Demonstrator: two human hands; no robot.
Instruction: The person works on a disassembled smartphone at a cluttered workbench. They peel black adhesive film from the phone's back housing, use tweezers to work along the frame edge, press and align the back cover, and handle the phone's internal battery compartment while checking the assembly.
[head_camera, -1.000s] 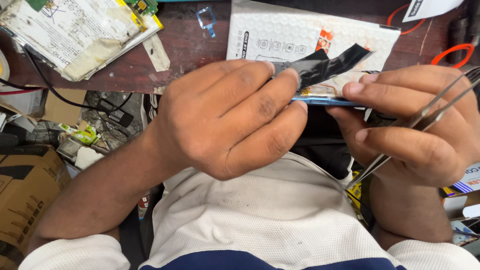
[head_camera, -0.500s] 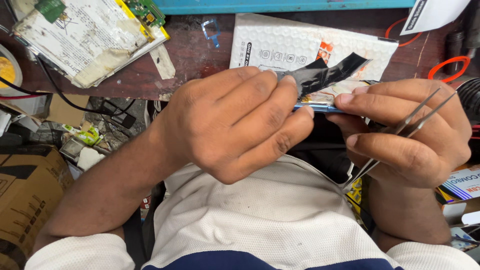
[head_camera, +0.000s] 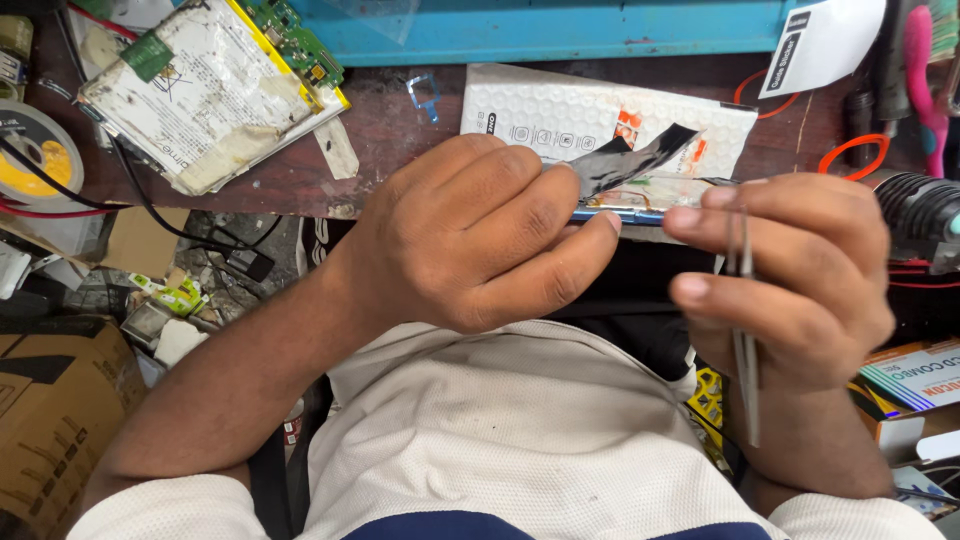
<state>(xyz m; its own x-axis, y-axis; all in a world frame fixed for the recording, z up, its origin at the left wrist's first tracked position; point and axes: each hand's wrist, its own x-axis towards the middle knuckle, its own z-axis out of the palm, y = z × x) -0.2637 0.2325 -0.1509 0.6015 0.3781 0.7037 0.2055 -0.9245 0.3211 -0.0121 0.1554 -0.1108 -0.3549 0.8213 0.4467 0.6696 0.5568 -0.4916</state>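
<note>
Above cluttered workbench (head_camera: 400, 130), blue-edged phone (head_camera: 625, 213) pinched between both hands' fingers (head_camera: 560, 215).

Even, fairly bright overhead light; soft shadows under the bench (head_camera: 400, 130) front edge. Hands sharp, slight wide-angle bend at corners, glare possibly on black film strip (head_camera: 640, 160).

a thin blue-edged device (head_camera: 625, 214) held edge-on, a black strip (head_camera: 630, 160) lifting off its top.

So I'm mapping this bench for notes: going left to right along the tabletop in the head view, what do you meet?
Tape roll → opened tablet with circuit board → white bubble mailer → orange ring → pink-handled tool.
</note>
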